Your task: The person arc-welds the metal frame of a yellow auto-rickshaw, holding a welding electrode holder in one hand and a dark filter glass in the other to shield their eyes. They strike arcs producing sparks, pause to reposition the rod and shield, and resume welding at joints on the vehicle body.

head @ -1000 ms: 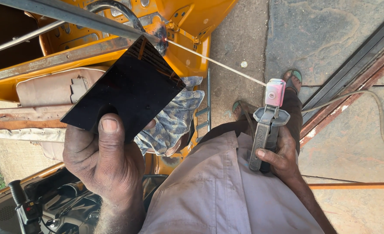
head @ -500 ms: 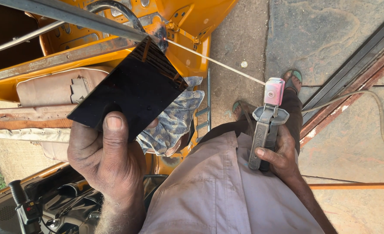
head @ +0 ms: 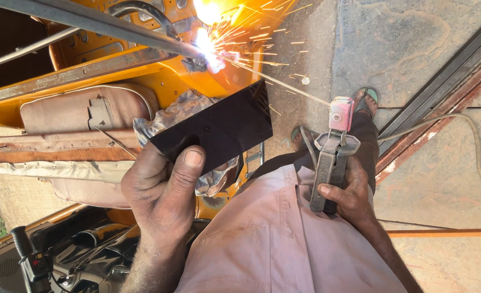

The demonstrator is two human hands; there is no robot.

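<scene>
My left hand [head: 164, 192] grips a flat black rectangular glass plate [head: 219, 125] by its lower edge, thumb on top, held below the weld spot. My right hand [head: 349, 195] is closed on a grey clamp-type electrode holder [head: 330, 163] with a pink head. A thin welding rod [head: 284, 84] runs from the holder up and left to a bright arc [head: 210, 46] on the yellow vehicle frame [head: 164, 81]. Sparks spray up and right from the arc.
A grey steel bar [head: 88, 21] crosses the top left. A brown padded seat [head: 83, 116] and crumpled cloth [head: 181, 106] lie under the plate. A cable [head: 468, 135] trails right over stone paving. A sandalled foot [head: 366, 100] stands by metal rails [head: 446, 87]. Handlebar controls [head: 31, 260] sit bottom left.
The rod tip has struck an arc on the frame, throwing sparks. My left hand has lowered the black plate down and to the right, uncovering the weld spot.
</scene>
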